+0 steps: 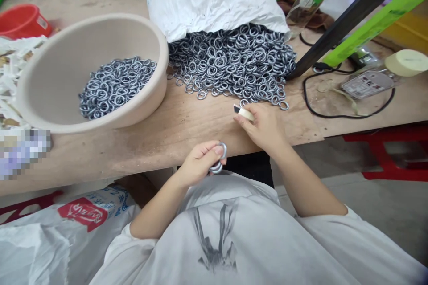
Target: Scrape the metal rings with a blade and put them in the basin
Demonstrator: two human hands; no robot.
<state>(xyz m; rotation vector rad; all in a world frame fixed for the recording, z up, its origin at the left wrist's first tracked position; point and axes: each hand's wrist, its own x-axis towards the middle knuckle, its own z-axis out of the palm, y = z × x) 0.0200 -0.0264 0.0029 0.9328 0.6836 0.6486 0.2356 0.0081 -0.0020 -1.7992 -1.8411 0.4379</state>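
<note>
Near the table's front edge my left hand [200, 162] is closed on several grey rings [216, 168], one of them pinched upright under the thumb. My right hand [264, 127], a little farther forward, grips a small knife [245, 113] with a cream handle and a short dark blade pointing left. Just beyond that hand, a large heap of grey rings [230, 62] spills from a white sack [217, 2] onto the wooden table [187, 124]. To the left, a beige basin [143, 116] holds more such rings [117, 84].
A black post [334, 26] and a lime-green bar [377, 22] slant up at the right. Near them are a black cable [347, 117] and a clear jar with a cream lid [406, 62]. A red bowl [23, 22] and white scraps [10, 75] lie at far left.
</note>
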